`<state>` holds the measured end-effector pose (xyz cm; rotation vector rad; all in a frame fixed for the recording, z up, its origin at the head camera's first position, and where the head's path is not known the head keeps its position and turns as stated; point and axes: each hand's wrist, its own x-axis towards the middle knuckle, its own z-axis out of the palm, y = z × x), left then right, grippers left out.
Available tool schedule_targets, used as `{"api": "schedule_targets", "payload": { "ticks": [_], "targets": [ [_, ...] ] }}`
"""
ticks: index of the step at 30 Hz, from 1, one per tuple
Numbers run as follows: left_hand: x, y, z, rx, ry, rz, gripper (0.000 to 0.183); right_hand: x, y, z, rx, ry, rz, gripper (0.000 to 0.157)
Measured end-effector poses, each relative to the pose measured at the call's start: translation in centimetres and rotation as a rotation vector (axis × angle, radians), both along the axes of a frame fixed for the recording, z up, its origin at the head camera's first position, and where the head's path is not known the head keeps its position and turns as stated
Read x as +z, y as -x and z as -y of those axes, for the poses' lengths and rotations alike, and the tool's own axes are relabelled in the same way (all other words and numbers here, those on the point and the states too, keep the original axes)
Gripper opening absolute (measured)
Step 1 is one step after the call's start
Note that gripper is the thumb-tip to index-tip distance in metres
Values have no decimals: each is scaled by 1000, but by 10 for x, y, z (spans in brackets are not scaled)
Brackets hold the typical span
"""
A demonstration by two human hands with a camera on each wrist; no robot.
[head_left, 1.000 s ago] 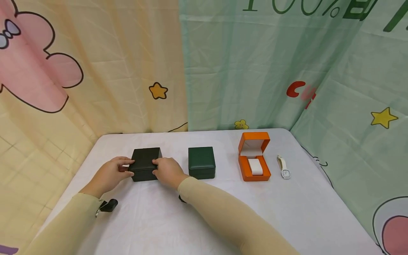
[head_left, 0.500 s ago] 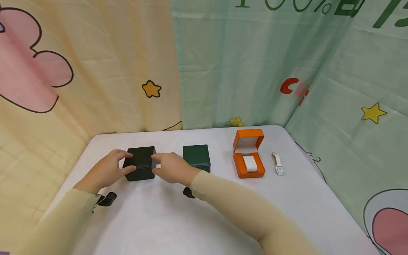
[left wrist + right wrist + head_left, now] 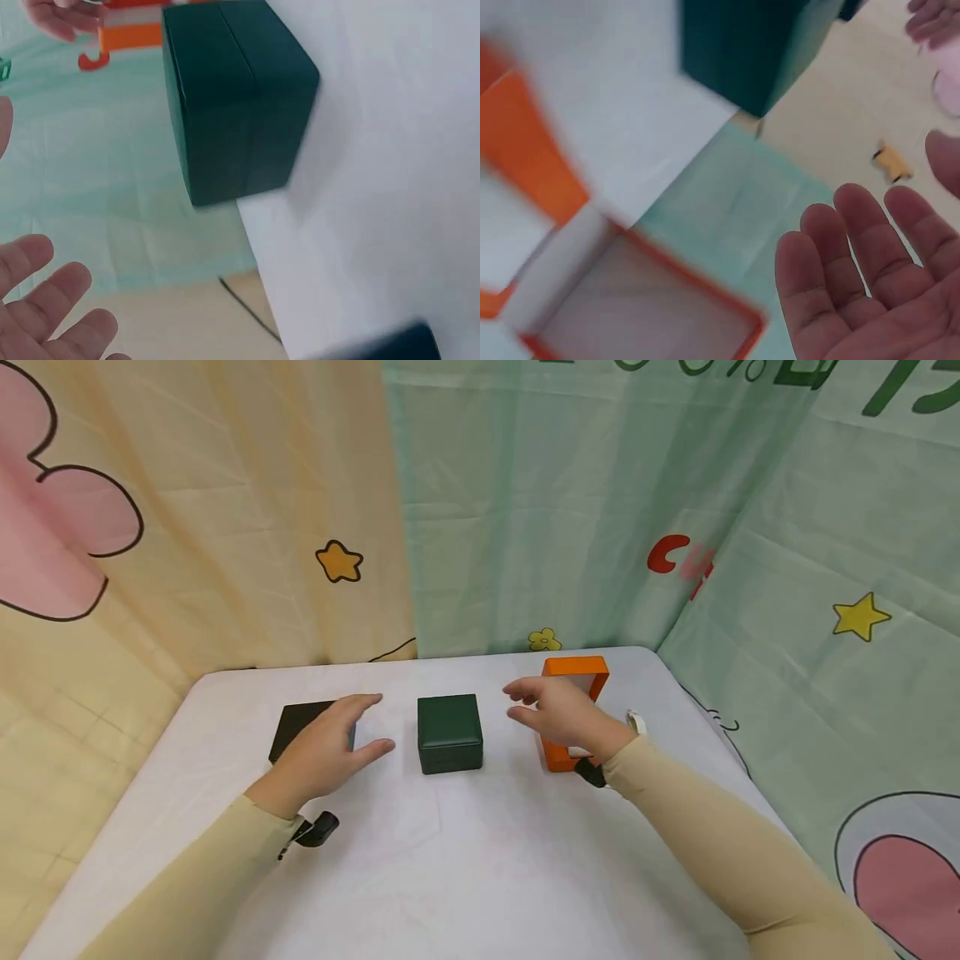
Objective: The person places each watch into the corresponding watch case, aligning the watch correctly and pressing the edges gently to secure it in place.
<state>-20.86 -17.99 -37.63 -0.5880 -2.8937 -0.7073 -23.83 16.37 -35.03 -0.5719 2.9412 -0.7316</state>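
A closed dark green box (image 3: 450,735) sits on the white table between my two hands, apart from both. My left hand (image 3: 321,760) is left of it, fingers spread and holding nothing, in front of a closed black box (image 3: 296,724) that it partly hides. To the right of the green box, my right hand (image 3: 562,714) hovers with loosely extended fingers and nothing in its grip. Behind that hand stands an orange watch box (image 3: 557,756) with its lid up. The right wrist view shows the lid's pale lining (image 3: 645,300) and my relaxed fingers (image 3: 862,232).
A white-strapped watch (image 3: 636,722) lies right of the orange box, mostly hidden by my right forearm. The white tablecloth (image 3: 450,860) extends toward me. Printed curtains (image 3: 480,527) hang behind and beside the table.
Both hands have left the sides of the black box. My right hand has swung right, past the green box to the orange one; my left has shifted a little right. The view has tilted slightly.
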Motion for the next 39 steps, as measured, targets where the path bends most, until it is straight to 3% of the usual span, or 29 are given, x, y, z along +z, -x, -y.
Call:
{"api": "schedule_targets", "payload": {
  "ticks": [3,9,20,29,33,39],
  "targets": [
    [0,4,-25,-46,-19,8,81,-9,6,-33,-42,-8,48,41],
    [-5,9,-69,-129,-31,32,77,-25,7,-81,-48,-82,119,52],
    [-14,14,-133,-189,-35,59,83,-41,11,-135,-97,-133,154,68],
    [-14,16,-192,-241,-65,175,82,-55,7,-190,-160,-187,192,75],
    [-22,21,-215,-261,-79,215,78,-59,4,-207,-187,-197,234,80],
    [-40,35,-242,-238,-14,210,77,-68,0,-223,-222,-170,273,82]
  ]
}}
